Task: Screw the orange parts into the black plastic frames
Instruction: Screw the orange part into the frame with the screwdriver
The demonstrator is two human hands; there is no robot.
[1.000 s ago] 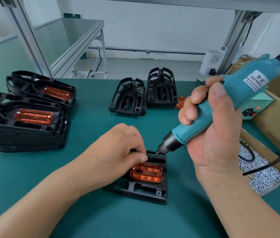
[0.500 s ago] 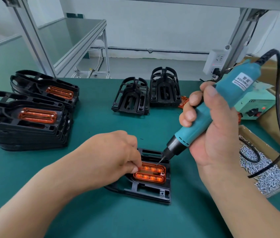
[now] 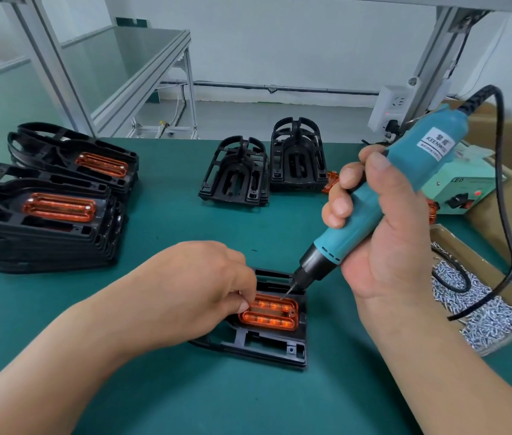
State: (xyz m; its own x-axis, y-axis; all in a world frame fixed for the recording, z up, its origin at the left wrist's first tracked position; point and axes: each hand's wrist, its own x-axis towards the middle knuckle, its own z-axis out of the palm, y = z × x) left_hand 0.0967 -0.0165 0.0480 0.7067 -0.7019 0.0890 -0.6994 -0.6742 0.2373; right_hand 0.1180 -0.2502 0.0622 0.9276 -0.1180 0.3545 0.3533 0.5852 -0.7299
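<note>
**Driver bit down on the orange part**

My right hand [image 3: 383,233] is wrapped tight around the teal electric screwdriver [image 3: 421,152], thumb up along the barrel and fingers curled round the front. The tool tilts down to the left, its black cord [image 3: 506,215] looping off past my wrist. The bit touches the far edge of the orange part [image 3: 270,313], near its upper middle.

That orange part sits seated in the black frame [image 3: 267,346], which lies flat on the green mat [image 3: 185,387] right in front of me, between my two forearms. My left hand [image 3: 198,287] is knuckles-up over the frame's left side, fingers curled, with thumb and forefinger pinching at the left end of the orange part. Whether a screw is between them I cannot tell.

Off to my left are two stacks of frames [image 3: 44,221], each topped by a frame with an orange piece in it. At the back of the mat stand two bare frames [image 3: 236,174], side by side. To my right, a cardboard tray of silver screws [image 3: 480,312] lies near the mat's edge, and a pale green power box [image 3: 455,186] sits behind it.
</note>
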